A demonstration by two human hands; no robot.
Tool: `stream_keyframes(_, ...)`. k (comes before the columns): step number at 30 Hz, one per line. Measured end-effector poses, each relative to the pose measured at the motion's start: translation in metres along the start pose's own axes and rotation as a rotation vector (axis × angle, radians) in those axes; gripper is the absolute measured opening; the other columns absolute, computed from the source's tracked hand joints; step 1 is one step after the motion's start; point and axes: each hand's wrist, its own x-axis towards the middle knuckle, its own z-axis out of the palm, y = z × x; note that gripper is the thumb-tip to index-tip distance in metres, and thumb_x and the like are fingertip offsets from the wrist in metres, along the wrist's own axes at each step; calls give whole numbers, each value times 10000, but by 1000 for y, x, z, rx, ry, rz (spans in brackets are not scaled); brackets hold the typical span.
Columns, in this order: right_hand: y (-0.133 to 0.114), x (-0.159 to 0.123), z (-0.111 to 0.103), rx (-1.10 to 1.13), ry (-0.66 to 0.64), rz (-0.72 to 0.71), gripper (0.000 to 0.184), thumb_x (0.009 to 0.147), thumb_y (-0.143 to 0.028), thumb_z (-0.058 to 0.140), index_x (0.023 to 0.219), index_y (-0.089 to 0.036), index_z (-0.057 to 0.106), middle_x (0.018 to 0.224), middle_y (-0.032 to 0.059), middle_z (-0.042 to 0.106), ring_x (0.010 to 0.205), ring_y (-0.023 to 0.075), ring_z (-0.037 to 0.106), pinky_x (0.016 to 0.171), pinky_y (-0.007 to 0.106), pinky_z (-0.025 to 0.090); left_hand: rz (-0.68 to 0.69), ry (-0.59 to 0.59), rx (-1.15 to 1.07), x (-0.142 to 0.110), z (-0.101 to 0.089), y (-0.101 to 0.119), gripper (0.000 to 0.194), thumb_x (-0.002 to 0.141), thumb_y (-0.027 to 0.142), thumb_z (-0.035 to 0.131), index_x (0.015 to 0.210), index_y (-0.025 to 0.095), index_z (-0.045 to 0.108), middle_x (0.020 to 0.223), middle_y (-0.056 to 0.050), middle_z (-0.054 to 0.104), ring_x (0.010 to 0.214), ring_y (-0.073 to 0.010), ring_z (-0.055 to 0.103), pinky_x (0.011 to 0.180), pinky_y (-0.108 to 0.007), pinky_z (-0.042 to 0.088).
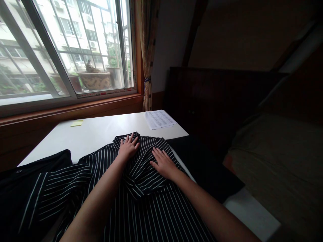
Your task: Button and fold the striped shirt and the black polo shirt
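Note:
A black shirt with white stripes [151,211] lies spread on the white table [106,126], its collar toward the window. Flat on the cloth just below the collar rests my left hand [129,147], fingers spread. My right hand [163,163] lies with outstretched fingers on the sleeve that is folded across the shirt's chest. The other sleeve [65,188] reaches out to the left, over a dark garment [17,188]. Neither hand grips the fabric.
Printed sheets [160,119] and a yellow sticky note [77,123] lie at the table's far side. Dark cloth [204,168] covers its right part. Beyond stand a window [75,50] and a tied curtain [148,53]. A bed-like surface [280,161] is at the right.

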Motion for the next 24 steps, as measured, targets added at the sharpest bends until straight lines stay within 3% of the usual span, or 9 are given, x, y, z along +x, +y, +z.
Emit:
stream_keyframes(5, 16, -1, -3, -29, -13, 48, 787, 1014, -648, 151, 1579, -123, 308, 1667, 95, 198, 1546, 225, 145, 1255, 418, 97, 34, 88, -12, -12, -22, 12, 514, 1049, 483, 304, 1515, 303, 427, 1675, -33, 209, 1537, -281, 191, 1228, -560, 170)
stream_keyframes(7, 17, 2, -1, -34, -15, 47, 796, 1009, -657, 134, 1580, -131, 311, 1669, 90, 190, 1547, 224, 138, 1254, 410, 92, 121, 110, -30, -27, -32, 23, 489, 1054, 457, 321, 1493, 294, 460, 1647, -28, 295, 1536, -255, 201, 1245, -520, 158)
stream_keyframes(10, 23, 11, -1, -33, -34, 80, 802, 1004, -664, 144, 1586, -135, 298, 1668, 90, 191, 1548, 229, 132, 1252, 413, 99, 368, 50, -89, -64, -38, 43, 484, 1046, 468, 362, 1484, 297, 475, 1576, -28, 436, 1506, -253, 291, 1235, -496, 229)
stream_keyframes(12, 31, 21, -2, -34, -47, 128, 791, 1006, -655, 166, 1587, -134, 293, 1666, 94, 203, 1547, 231, 136, 1249, 423, 110, 471, -29, -96, -93, -37, 53, 533, 1024, 521, 402, 1514, 315, 426, 1604, -28, 388, 1506, -283, 288, 1212, -528, 275)
stream_keyframes(17, 54, 47, -9, -48, -7, 217, 749, 1018, -604, 217, 1565, -106, 336, 1651, 134, 248, 1536, 258, 184, 1224, 437, 197, 465, -84, -78, -150, -33, 54, 611, 1004, 558, 432, 1563, 341, 314, 1638, -29, 308, 1523, -320, 227, 1198, -625, 243)
stream_keyframes(21, 41, 67, -9, -57, 63, 176, 705, 1038, -505, 218, 1565, -45, 302, 1646, 181, 240, 1539, 283, 163, 1243, 465, 106, 462, -71, -88, -167, -36, 46, 574, 1028, 539, 379, 1567, 366, 285, 1647, -21, 283, 1529, -307, 212, 1199, -650, 214)
stream_keyframes(24, 14, 83, -1, -39, 35, 20, 652, 1040, -480, 232, 1565, -107, 337, 1651, 100, 267, 1535, 209, 186, 1251, 372, 102, 455, -75, -103, -170, -37, 46, 560, 1038, 511, 369, 1571, 366, 275, 1647, -30, 280, 1532, -298, 205, 1203, -643, 212)
